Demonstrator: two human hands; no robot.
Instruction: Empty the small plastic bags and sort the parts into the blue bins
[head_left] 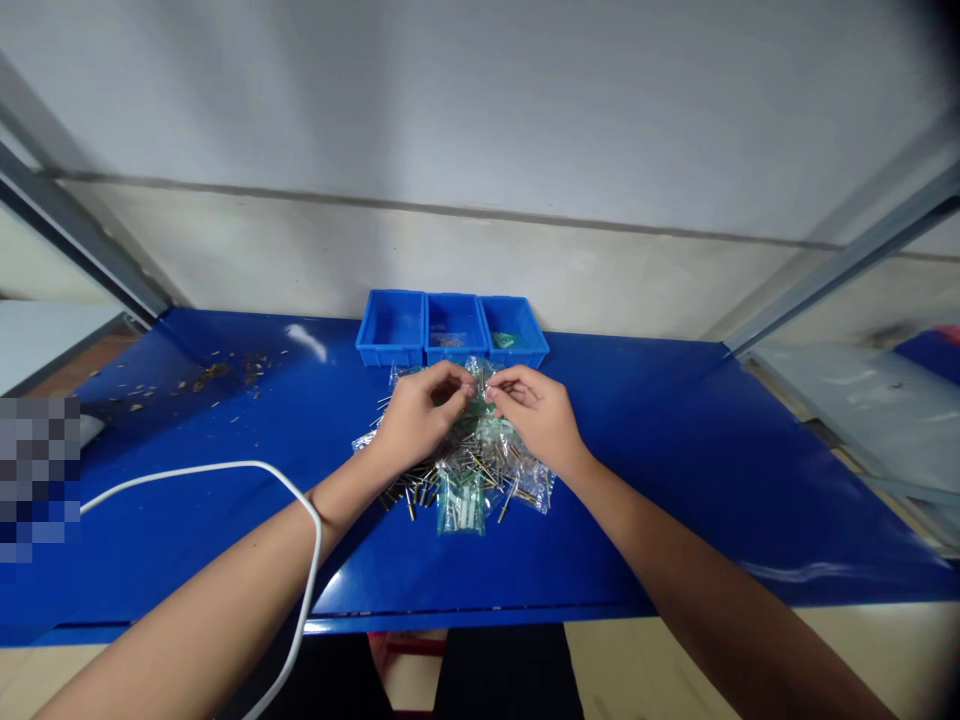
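Above a pile of small parts, my left hand point(424, 412) and my right hand point(534, 410) face each other, thumbs and forefingers pinched. Between the fingertips is a small clear plastic bag point(481, 372), gripped from both sides. Beneath the hands lie loose thin metal pins, like rivets point(484, 465), silver and brass coloured, mixed with more clear bags. At the near side of the pile is a greenish clear bag point(461, 505) with white pieces inside. My hands partly hide the pile.
Three joined blue bins point(394, 325) stand against the wall; small bagged items lie in the middle and right ones. Brown debris point(214, 372) is scattered over the left of the blue table point(675, 480). A white cable point(255, 464) crosses my left forearm.
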